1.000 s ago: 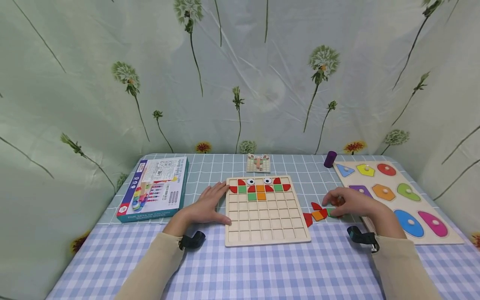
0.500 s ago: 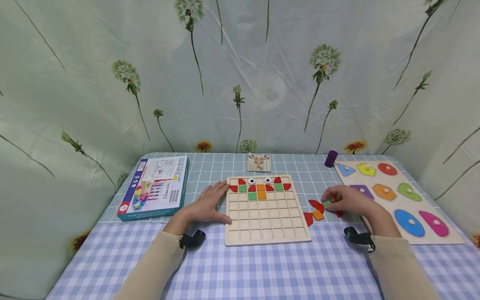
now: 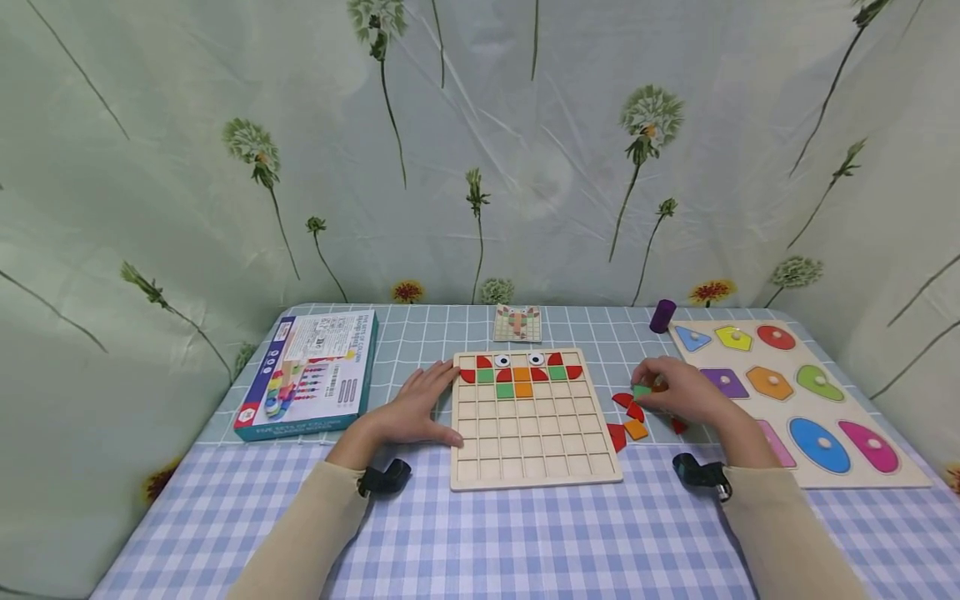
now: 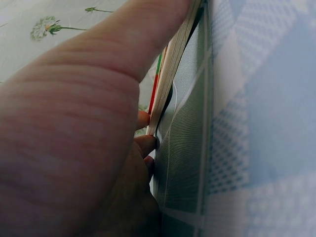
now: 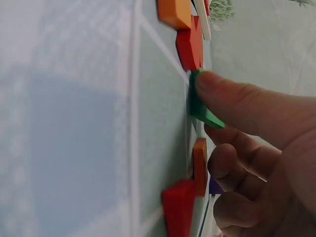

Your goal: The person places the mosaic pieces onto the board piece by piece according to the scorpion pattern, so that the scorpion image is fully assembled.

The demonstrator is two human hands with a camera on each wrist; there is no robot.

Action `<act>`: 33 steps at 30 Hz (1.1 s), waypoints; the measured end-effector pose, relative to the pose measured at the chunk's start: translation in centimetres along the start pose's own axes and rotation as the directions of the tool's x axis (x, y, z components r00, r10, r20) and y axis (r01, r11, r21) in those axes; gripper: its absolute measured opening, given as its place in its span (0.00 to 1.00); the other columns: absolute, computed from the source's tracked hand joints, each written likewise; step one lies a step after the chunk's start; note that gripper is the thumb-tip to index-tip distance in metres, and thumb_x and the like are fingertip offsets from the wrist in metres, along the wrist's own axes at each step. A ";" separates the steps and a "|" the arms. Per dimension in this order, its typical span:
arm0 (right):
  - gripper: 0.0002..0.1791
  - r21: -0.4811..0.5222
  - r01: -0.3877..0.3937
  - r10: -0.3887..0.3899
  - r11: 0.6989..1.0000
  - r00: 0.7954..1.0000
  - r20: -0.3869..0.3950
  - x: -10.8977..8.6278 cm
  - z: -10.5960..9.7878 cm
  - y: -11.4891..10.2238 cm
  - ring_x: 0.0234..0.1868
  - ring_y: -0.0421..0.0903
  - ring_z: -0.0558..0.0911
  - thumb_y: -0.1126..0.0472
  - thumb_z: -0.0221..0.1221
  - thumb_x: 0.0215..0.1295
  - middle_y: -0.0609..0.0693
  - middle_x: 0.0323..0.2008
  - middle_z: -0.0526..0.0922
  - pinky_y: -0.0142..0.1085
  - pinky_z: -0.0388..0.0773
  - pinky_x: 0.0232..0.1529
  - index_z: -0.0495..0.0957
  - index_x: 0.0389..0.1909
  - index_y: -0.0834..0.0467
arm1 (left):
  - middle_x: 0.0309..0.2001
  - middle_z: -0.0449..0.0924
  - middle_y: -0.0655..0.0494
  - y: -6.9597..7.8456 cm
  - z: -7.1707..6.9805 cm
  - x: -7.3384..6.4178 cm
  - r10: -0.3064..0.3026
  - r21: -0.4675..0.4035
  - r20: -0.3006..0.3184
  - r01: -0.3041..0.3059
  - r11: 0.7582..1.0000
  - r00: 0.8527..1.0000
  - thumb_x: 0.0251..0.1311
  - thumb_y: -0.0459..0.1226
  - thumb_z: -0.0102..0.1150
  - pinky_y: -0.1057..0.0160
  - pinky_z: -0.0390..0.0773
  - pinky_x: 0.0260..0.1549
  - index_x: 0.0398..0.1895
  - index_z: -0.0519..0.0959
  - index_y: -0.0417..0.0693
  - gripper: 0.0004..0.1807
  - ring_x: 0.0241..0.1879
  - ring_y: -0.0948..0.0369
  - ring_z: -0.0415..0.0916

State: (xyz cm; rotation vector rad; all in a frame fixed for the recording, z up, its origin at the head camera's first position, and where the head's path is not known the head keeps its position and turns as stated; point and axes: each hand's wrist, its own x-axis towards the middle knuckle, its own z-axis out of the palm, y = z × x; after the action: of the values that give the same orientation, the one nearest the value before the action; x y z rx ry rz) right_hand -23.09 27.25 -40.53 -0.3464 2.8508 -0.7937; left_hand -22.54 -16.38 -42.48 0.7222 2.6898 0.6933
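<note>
Beside a pale wooden grid board [image 3: 532, 427], right hand [image 3: 684, 392] pinches flat green tile [image 5: 196, 104]; likely light, stiff, best edge-held; left hand [image 3: 415, 410] uncurled.

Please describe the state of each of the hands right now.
Left hand: open, touching the left edge of the board.
Right hand: closed, pinching a green piece.

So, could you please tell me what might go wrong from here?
First, the green tile is small and pinched in the right grip, so it could slip out. Second, loose red pieces lie close to that tile and might get nudged as it moves. Third, the left grip rests at the left edge of the grid board; a push there could shift the board and perhaps unsettle the coloured tiles on it.
</note>
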 end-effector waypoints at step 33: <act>0.15 0.166 0.079 -0.072 0.983 0.996 -0.051 3.5 3.0 -6.7 0.49 0.52 0.80 0.67 0.60 0.66 0.58 0.52 0.82 0.40 0.85 0.45 0.81 0.53 0.55 | 0.82 0.39 0.47 -0.2 0.1 0.1 -0.002 0.000 0.002 0.002 1.000 1.000 0.47 0.62 0.73 0.42 0.34 0.79 0.81 0.46 0.46 0.66 0.82 0.47 0.33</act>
State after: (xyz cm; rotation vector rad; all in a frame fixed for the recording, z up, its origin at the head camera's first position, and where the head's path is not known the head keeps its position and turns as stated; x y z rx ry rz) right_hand -24.63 19.29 -39.92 -0.4202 2.7997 -1.0607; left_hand -22.68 -16.39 -42.68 0.7191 2.6881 0.6916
